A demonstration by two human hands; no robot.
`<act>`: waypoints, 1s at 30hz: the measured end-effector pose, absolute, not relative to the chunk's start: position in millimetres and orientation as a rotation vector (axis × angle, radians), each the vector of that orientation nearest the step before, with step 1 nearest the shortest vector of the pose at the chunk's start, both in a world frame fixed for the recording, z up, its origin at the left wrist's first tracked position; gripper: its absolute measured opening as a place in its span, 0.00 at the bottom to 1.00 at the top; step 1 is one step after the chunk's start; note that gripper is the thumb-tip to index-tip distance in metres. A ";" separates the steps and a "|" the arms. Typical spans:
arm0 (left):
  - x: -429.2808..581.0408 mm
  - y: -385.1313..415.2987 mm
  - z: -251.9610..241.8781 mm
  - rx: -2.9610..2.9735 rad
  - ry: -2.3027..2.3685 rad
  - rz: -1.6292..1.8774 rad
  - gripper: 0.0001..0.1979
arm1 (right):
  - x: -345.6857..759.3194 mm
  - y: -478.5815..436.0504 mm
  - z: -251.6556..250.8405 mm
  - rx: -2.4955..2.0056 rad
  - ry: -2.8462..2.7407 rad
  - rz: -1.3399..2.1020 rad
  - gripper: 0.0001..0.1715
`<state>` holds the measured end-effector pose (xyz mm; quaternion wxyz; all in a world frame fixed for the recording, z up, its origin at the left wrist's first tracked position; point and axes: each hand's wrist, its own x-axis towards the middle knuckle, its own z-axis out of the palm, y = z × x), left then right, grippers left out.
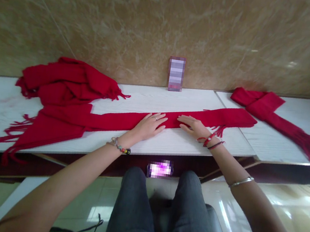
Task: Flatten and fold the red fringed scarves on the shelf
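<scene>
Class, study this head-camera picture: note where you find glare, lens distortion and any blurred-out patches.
Head view: light is soft and even, the left hand and right hand cast hardly any shadow on the scarf; head view: glare on the glossy floor and wall; head view: the table edge bows from the wide lens; head view: the card at the wall is pixelated.

White counter, two slabs butted together, seam right of centre. Heap of red scarves at the back left, fringes loose. Folded red scarf on the right slab, tassel end trailing toward the front edge. Blurred card upright against the marble wall. Glossy tile floor below; black strap lying on it.
</scene>
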<state>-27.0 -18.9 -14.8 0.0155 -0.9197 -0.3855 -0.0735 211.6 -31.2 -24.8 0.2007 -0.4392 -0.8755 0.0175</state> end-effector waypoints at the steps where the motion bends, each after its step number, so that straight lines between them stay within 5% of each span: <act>1: -27.5 -19.7 -14.5 -2.856 -1.185 -0.245 0.23 | 219.7 -31.5 -22.1 -1.219 -2.411 0.032 0.22; 9: -3.7 -13.2 4.8 -2.828 -0.704 -0.218 0.17 | 299.5 -25.3 -2.1 -1.405 -2.519 -0.209 0.17; 30: 61.0 13.1 3.8 -2.986 -0.563 -0.327 0.13 | 297.5 -44.3 -18.6 -1.277 -2.495 -0.417 0.20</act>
